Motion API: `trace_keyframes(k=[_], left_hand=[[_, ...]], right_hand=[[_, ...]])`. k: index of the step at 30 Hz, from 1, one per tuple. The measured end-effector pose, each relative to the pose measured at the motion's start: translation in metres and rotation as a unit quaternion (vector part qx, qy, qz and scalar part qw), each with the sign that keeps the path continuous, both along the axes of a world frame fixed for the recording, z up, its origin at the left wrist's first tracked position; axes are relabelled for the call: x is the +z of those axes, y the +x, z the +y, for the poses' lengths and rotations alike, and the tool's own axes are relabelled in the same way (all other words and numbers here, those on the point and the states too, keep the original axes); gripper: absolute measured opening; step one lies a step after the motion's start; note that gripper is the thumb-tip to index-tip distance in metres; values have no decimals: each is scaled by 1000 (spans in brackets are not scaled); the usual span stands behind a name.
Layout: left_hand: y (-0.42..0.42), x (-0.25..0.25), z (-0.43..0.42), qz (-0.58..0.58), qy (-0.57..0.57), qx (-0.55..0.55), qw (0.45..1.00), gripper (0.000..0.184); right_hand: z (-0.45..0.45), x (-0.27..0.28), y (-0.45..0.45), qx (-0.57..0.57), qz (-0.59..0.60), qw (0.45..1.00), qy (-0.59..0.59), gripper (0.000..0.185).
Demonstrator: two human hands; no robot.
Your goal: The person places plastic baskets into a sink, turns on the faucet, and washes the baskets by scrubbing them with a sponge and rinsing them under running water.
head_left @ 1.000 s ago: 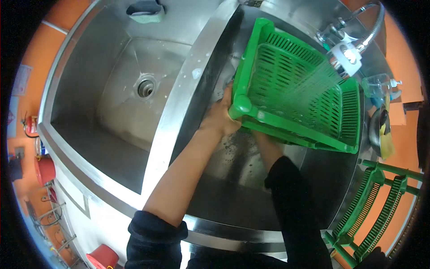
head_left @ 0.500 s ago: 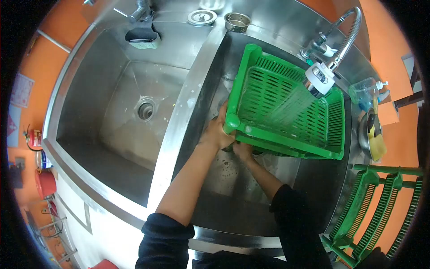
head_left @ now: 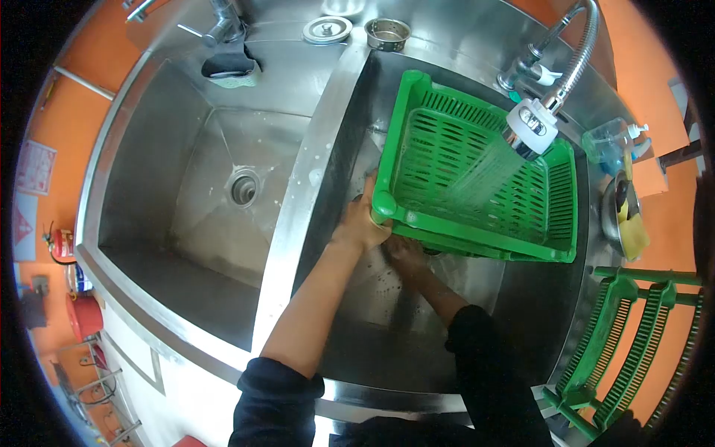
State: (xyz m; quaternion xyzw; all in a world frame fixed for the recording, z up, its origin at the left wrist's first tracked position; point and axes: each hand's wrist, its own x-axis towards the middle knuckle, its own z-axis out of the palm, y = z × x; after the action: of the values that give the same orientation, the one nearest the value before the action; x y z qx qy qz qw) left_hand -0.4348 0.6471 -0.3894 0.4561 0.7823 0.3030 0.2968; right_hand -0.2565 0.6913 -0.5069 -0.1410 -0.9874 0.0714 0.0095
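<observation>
A green slotted plastic basket is held tilted in the right-hand sink basin, with water running into it from a spray faucet head. My left hand is closed around the basket's near left corner. My right hand is low in the basin, just under the basket's near side; its fingers are mostly hidden by the basket and in shadow, so I cannot tell what they touch.
A steel divider separates this basin from the left basin. A round steel tin and a lid sit on the back ledge. At right are a soap bottle, a steel bowl and a green rack.
My right hand has shifted slightly under the basket's near edge. The left hand keeps its hold on the corner, the basket barely moves, and the water still runs. The view has shifted a little.
</observation>
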Motion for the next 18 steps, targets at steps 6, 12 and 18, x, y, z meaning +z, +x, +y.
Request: trace_keyframes(k=[6, 12, 18], left_hand=[[3, 31, -2, -40, -47, 32, 998, 78], [-3, -6, 1, -9, 20, 26, 999, 77], [1, 25, -4, 12, -31, 6, 999, 46]], right_hand=[[38, 29, 60, -49, -41, 997, -35, 51], [35, 27, 46, 7, -55, 991, 120, 44], [-6, 11, -46, -228, 96, 826, -507, 42]])
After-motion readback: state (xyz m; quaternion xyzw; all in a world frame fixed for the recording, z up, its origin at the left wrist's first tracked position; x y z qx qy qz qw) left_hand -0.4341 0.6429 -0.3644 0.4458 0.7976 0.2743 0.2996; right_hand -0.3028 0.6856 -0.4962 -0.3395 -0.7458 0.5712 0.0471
